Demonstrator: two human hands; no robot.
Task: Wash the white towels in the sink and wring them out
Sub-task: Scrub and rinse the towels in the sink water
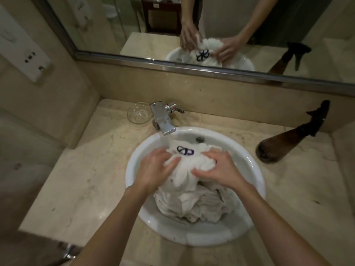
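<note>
Both hands are bunched into the white towels piled in the round sink: left hand grips a fold, right hand clutches the top wad by the dark logo. Water's running from the chrome faucet; a brown spray bottle sits on the marble counter.

Both forearms reach forward, converging. The left hand and right hand sit side by side, backs up, fingers curled gripping cloth.
</note>
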